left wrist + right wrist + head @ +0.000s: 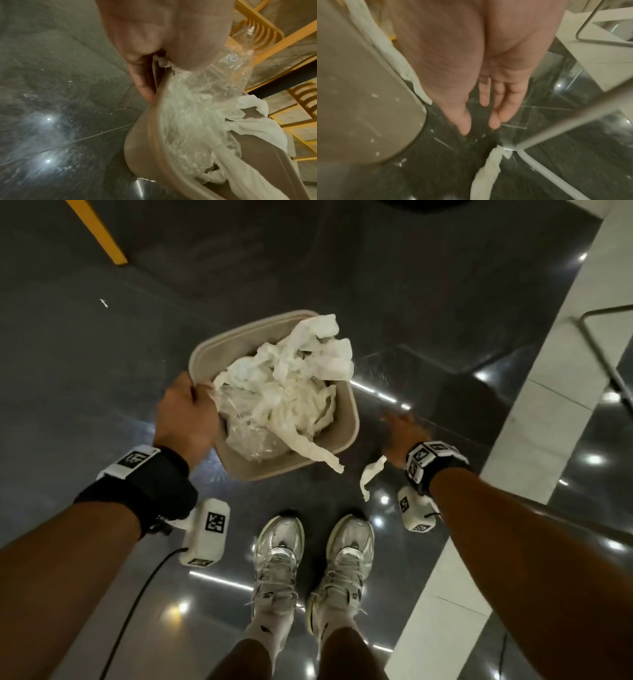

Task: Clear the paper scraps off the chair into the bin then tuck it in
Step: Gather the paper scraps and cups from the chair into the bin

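My left hand (pixel 186 412) grips the near-left rim of a beige bin (pixel 270 470) and holds it above the dark floor. White paper scraps (pixel 291 385) and a clear plastic liner (pixel 246 436) fill the bin, and one strip hangs over its front edge. In the left wrist view my left hand (pixel 154 67) pinches the rim (pixel 154 135) together with the liner (pixel 197 108). My right hand (pixel 402 436) is open and blurred, right of the bin, holding nothing; its fingers (pixel 494 121) point down. One loose scrap (pixel 371 477) (pixel 488 169) is below it, beside a metal frame.
A grey metal tube frame (pixel 599 347) (pixel 565 124) stands at the right, over a white floor stripe (pixel 534 412). My feet in silver sneakers (pixel 279 559) are just behind the bin. Yellow wooden chairs (pixel 257 33) show in the left wrist view. A yellow bar (pixel 99 234) lies far left.
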